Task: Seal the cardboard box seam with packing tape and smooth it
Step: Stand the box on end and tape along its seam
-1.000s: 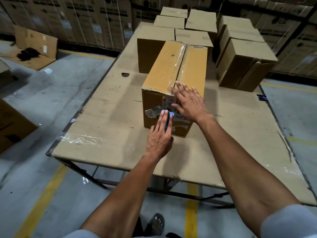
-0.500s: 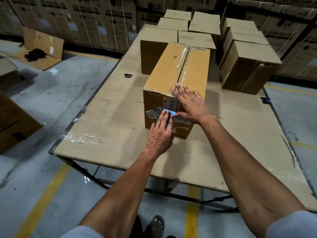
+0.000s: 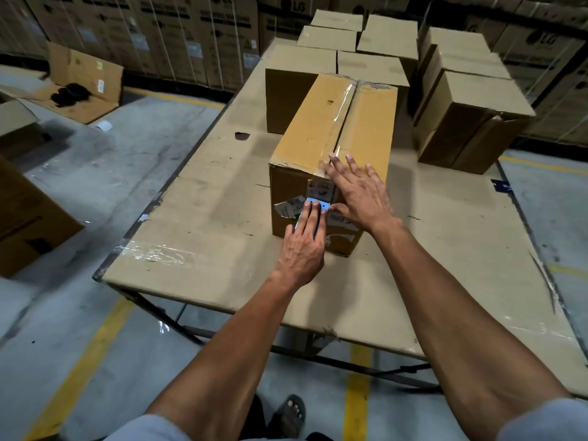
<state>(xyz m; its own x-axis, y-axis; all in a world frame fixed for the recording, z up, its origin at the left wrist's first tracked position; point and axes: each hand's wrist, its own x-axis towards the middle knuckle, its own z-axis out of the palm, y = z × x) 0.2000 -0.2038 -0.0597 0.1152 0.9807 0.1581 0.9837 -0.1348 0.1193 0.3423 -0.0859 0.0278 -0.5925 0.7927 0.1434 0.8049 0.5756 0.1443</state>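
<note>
A long cardboard box [image 3: 318, 128] lies on the table, with clear packing tape [image 3: 345, 109] running along its top seam and down over the near edge. My right hand [image 3: 359, 192] lies flat with fingers spread across that near top edge, fingertips on the tape. My left hand [image 3: 304, 246] presses a small blue serrated tape cutter [image 3: 319, 204] against the box's near face, among torn labels. Most of the cutter is hidden under my fingers.
The cardboard-covered table [image 3: 206, 218] carries several closed boxes behind [image 3: 292, 90] and to the right [image 3: 471, 119]. Old tape [image 3: 156, 254] sticks near its front left corner. An open box [image 3: 28, 218] and a flattened carton [image 3: 86, 81] sit on the floor at left. Stacked cartons [image 3: 191, 33] line the back.
Both hands stay on the near end of the box, almost unmoved. The view has shifted slightly.
</note>
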